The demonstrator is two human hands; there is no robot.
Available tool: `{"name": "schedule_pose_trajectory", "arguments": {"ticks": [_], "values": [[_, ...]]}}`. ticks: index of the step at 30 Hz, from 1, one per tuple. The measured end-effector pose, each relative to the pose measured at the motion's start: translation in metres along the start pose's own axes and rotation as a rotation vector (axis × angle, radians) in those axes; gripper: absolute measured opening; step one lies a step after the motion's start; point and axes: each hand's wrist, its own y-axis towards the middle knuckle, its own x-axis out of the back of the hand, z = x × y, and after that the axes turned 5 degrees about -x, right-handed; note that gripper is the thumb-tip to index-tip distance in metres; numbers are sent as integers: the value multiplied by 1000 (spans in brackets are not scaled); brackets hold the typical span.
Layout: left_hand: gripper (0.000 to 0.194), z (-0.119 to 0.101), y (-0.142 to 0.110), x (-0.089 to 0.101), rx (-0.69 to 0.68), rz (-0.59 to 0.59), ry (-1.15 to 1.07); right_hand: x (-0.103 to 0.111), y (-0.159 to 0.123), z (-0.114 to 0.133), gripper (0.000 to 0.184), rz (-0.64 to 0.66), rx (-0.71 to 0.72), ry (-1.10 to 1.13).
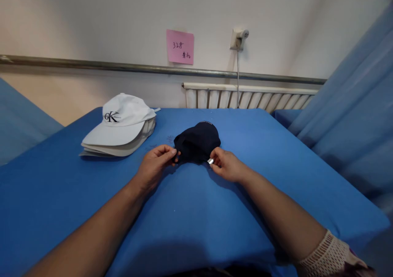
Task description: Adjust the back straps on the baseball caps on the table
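Note:
A black baseball cap (196, 141) lies in the middle of the blue-covered table (190, 211), its back opening towards me. My left hand (156, 162) pinches the left side of the cap's rear edge between thumb and fingers. On the other side, my right hand (226, 164) grips the rear strap, where a small silver metal buckle (210, 161) shows by the fingertips. Both hands are closed on the cap. Left of it sits a stack of light caps, topped by a white cap (123, 113) with dark letters on its front.
A pink paper note (180, 46) with handwriting is stuck to the wall above a metal rail (132, 66). A plug sits in a socket (238, 39), its cord hanging down past a white radiator (227, 96). Blue curtains (353, 109) hang at the right.

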Motion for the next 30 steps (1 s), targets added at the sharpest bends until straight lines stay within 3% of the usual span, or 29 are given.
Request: {"name": "schedule_pose_trajectory", "arguments": {"ticks": [5, 10, 13, 18, 30], "values": [[21, -1, -3, -3, 26, 36, 10, -5, 2, -4, 26, -11, 7, 91], [23, -1, -4, -6, 66, 46, 27, -5, 1, -8, 41, 20, 141, 33], [24, 1, -4, -6, 66, 51, 51, -5, 2, -10, 33, 43, 185, -20], [24, 2, -6, -8, 65, 90, 96, -7, 3, -13, 17, 69, 92, 18], [23, 9, -9, -20, 106, 130, 116, 4, -5, 10, 18, 108, 166, -316]]}}
